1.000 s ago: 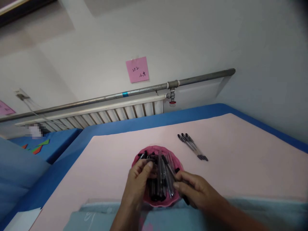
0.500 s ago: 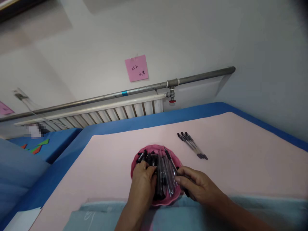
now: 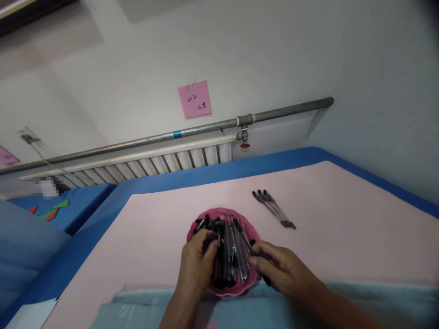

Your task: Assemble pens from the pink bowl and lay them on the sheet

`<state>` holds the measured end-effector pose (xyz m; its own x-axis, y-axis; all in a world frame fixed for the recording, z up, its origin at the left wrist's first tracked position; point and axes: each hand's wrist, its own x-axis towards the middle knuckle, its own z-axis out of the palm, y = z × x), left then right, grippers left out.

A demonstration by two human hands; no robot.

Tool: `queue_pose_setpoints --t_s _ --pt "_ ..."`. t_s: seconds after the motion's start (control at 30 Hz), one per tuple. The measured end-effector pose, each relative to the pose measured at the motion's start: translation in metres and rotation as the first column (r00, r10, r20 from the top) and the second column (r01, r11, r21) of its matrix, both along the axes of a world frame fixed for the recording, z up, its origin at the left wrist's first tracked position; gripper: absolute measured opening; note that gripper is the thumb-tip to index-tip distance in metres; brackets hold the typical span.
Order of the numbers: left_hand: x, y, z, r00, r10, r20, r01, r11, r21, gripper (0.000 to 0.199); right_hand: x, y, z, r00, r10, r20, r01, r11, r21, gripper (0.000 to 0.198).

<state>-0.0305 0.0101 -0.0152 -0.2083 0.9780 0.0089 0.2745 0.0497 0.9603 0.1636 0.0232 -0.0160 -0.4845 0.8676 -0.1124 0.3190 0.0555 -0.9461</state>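
Note:
A pink scalloped basket (image 3: 252,278) holds many clear pen barrels (image 3: 236,256) and black pen parts (image 3: 202,224). Over its left side, my left hand (image 3: 197,258) is closed, thumb against fingers, on something dark that I cannot make out. At the right rim, my right hand (image 3: 286,267) grips a pen (image 3: 238,225) whose black grip end points up and left across the basket. A black piece also shows under that palm, partly hidden by the fingers. Beyond the basket to the right, three assembled black-capped pens (image 3: 272,208) lie side by side.
A pink sheet (image 3: 154,228) covers the blue table (image 3: 147,183). Light blue cloth (image 3: 147,304) lies along the near edge. Behind stand a white radiator (image 3: 171,162), a pipe (image 3: 206,127) and the wall. Green and orange pieces (image 3: 53,212) lie on the table at left.
My left hand has shifted slightly left and pulled back, uncovering more black pen parts. The right hand keeps the pen, its tip dipping a little.

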Motion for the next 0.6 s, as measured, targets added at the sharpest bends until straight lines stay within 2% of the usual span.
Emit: queue_pose_setpoints --t_s 0.1,0.23,0.43,0.6 --pt "-0.003 0.000 0.009 0.934 0.024 0.356 0.002 0.997 -0.075 0.014 0.001 -0.003 0.001 0.994 0.060 0.087 -0.071 0.990 0.122 0.021" --pt "-0.008 0.002 0.017 0.809 0.091 0.580 -0.026 0.992 -0.120 0.024 0.000 -0.007 0.001 0.982 0.106 0.154 -0.133 0.975 0.178 0.020" --pt "-0.016 0.003 0.019 0.724 0.103 0.683 0.010 0.987 -0.160 0.024 0.001 -0.005 0.002 0.977 0.127 0.170 -0.164 0.961 0.223 0.021" --pt "-0.017 0.001 0.018 0.733 0.084 0.675 0.034 0.987 -0.160 0.024 0.000 -0.005 0.004 0.971 0.140 0.196 -0.186 0.953 0.240 0.021"
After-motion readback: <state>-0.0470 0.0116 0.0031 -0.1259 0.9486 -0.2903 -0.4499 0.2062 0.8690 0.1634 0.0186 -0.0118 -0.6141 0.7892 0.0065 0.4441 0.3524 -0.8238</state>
